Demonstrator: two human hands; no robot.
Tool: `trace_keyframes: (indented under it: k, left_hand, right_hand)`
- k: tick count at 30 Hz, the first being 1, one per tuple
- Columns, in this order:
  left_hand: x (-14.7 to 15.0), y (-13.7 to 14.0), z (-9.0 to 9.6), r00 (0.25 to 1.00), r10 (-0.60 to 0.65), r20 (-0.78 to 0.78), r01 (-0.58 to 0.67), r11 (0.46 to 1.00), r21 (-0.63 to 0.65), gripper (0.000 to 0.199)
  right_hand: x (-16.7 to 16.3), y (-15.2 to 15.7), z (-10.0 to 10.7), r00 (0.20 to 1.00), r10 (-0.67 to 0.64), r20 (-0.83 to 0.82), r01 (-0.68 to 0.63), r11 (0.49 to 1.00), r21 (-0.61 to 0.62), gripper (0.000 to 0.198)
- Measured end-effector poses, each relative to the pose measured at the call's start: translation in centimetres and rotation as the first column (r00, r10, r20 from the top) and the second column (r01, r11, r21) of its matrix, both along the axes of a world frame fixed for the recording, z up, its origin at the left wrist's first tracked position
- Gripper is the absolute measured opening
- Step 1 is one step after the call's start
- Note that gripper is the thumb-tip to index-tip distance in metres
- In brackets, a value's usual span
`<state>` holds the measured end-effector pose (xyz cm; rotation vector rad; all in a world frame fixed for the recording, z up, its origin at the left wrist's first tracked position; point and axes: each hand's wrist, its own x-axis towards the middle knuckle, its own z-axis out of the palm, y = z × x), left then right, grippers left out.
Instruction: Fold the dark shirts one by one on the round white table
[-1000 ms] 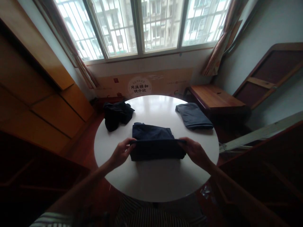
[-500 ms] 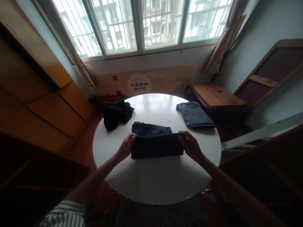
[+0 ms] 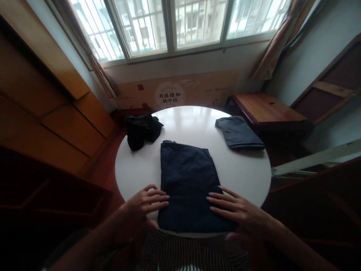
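1. Here are the hands, both spread open and gripping nothing: the left hand [image 3: 150,201] rests its fingertips on the left edge of the navy cloth [image 3: 190,177], while the right hand [image 3: 239,211] lies over the right edge.
2. And there's that navy cloth, lying flat between the hands and stretching away past them, its far edge sloping down to the right.
3. Underneath, the round white surface [image 3: 135,173] gleams brightest well beyond the hands.
4. Out past the right hand, a slate-blue cloth [image 3: 239,134] sits neatly folded.
5. Out past the left hand, a black cloth [image 3: 143,130] slumps in a rumpled heap at the rim.
6. Farther still, ahead of both hands, a printed banner [image 3: 197,88] runs below the barred window [image 3: 194,22].
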<state>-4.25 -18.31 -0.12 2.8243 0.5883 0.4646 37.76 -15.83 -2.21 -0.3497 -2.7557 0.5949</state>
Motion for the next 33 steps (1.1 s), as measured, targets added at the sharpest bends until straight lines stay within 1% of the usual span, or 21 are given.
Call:
trace_keyframes:
  k: [2, 4, 5, 7, 8, 9, 12, 14, 16, 18, 20, 21, 22, 24, 25, 26, 27, 29, 31, 32, 33]
  left_hand:
    - [0.9, -0.1, 0.4, 0.988, 0.116, 0.099, -0.115, 0.993, -0.017, 0.035]
    - [2.4, 0.3, 0.7, 0.936, 0.295, 0.192, -0.285, 0.955, -0.077, 0.026]
    - [3.2, 0.7, 0.9, 0.902, 0.373, 0.218, -0.359, 0.928, -0.101, 0.025]
    - [4.6, 1.7, 1.1, 0.877, 0.438, 0.197, -0.429, 0.899, -0.087, 0.024]
    - [5.1, 2.2, 1.1, 0.888, 0.434, 0.149, -0.431, 0.901, -0.055, 0.026]
    - [5.4, 2.6, 1.0, 0.902, 0.424, 0.084, -0.424, 0.905, -0.021, 0.029]
    - [5.2, 2.9, 0.1, 0.898, 0.421, -0.125, -0.422, 0.906, 0.020, 0.047]
    - [4.5, 2.4, -0.9, 0.865, 0.464, -0.191, -0.471, 0.882, 0.009, 0.055]
    - [3.8, 1.6, -1.8, 0.830, 0.523, -0.193, -0.536, 0.844, -0.014, 0.057]
    - [3.3, 1.0, -2.5, 0.797, 0.589, -0.130, -0.601, 0.794, -0.091, 0.055]
    - [3.2, 1.0, -2.7, 0.737, 0.676, 0.005, -0.653, 0.715, -0.250, 0.054]
    - [3.2, 1.3, -2.6, 0.683, 0.726, 0.079, -0.656, 0.657, -0.371, 0.055]
    - [3.2, 1.7, -2.4, 0.612, 0.779, 0.135, -0.630, 0.583, -0.512, 0.059]
    - [3.3, 2.9, -1.6, 0.460, 0.873, 0.162, -0.487, 0.400, -0.777, 0.070]
    - [3.4, 3.5, -1.1, 0.404, 0.905, 0.135, -0.391, 0.304, -0.869, 0.075]
    - [3.4, 4.1, -0.5, 0.376, 0.922, 0.093, -0.301, 0.217, -0.929, 0.077]
    - [3.6, 4.5, 0.0, 0.385, 0.922, 0.049, -0.228, 0.146, -0.963, 0.076]
    - [3.8, 5.1, 0.8, 0.479, 0.878, -0.014, -0.135, 0.058, -0.989, 0.066]
    - [4.2, 5.1, 1.1, 0.576, 0.817, -0.041, -0.099, 0.020, -0.995, 0.050]
    - [4.5, 5.0, 1.1, 0.591, 0.806, -0.036, -0.089, 0.021, -0.996, 0.045]
    - [4.7, 4.9, 1.0, 0.578, 0.815, -0.020, -0.075, 0.029, -0.997, 0.043]
  right_hand:
    - [-0.3, 0.0, 0.4, 0.998, -0.011, -0.063, 0.008, 0.998, -0.057, 0.074]
    - [-1.2, 0.5, 0.9, 0.970, -0.159, -0.184, 0.135, 0.982, -0.134, 0.055]
    - [-1.7, 0.9, 1.2, 0.926, -0.295, -0.236, 0.258, 0.950, -0.175, 0.045]
    - [-3.0, 2.1, 1.9, 0.776, -0.562, -0.287, 0.517, 0.827, -0.222, 0.032]
    - [-3.6, 2.7, 2.1, 0.719, -0.629, -0.297, 0.593, 0.777, -0.209, 0.028]
    - [-4.2, 3.4, 2.3, 0.706, -0.641, -0.301, 0.621, 0.764, -0.172, 0.028]
    - [-4.8, 4.6, 2.1, 0.840, -0.509, -0.187, 0.517, 0.856, -0.009, 0.044]
    - [-4.5, 4.7, 1.3, 0.887, -0.460, -0.036, 0.461, 0.887, 0.038, 0.051]
    - [-4.1, 4.5, 0.3, 0.869, -0.493, 0.047, 0.492, 0.870, 0.030, 0.050]
    - [-3.7, 4.2, -0.4, 0.829, -0.560, 0.019, 0.560, 0.828, -0.026, 0.045]
    - [-3.6, 4.3, -0.7, 0.759, -0.648, -0.066, 0.634, 0.758, -0.153, 0.041]
    - [-3.7, 4.5, -0.7, 0.704, -0.702, -0.102, 0.665, 0.704, -0.249, 0.042]
    - [-3.7, 4.8, -0.6, 0.641, -0.759, -0.117, 0.684, 0.633, -0.361, 0.045]
    - [-3.9, 5.6, -0.1, 0.519, -0.851, -0.077, 0.667, 0.459, -0.587, 0.060]
    - [-4.0, 6.0, 0.2, 0.481, -0.876, -0.037, 0.628, 0.374, -0.683, 0.068]
    - [-4.0, 6.4, 0.7, 0.464, -0.886, 0.009, 0.581, 0.296, -0.758, 0.073]
    - [-4.0, 6.8, 1.1, 0.466, -0.883, 0.057, 0.536, 0.230, -0.812, 0.074]
    - [-4.1, 7.3, 2.0, 0.539, -0.828, 0.154, 0.465, 0.141, -0.874, 0.063]
    - [-4.3, 7.4, 2.8, 0.640, -0.734, 0.225, 0.433, 0.103, -0.895, 0.045]
    - [-4.4, 7.4, 3.1, 0.677, -0.693, 0.248, 0.430, 0.100, -0.897, 0.038]
    - [-4.5, 7.3, 3.2, 0.702, -0.663, 0.260, 0.428, 0.102, -0.898, 0.035]
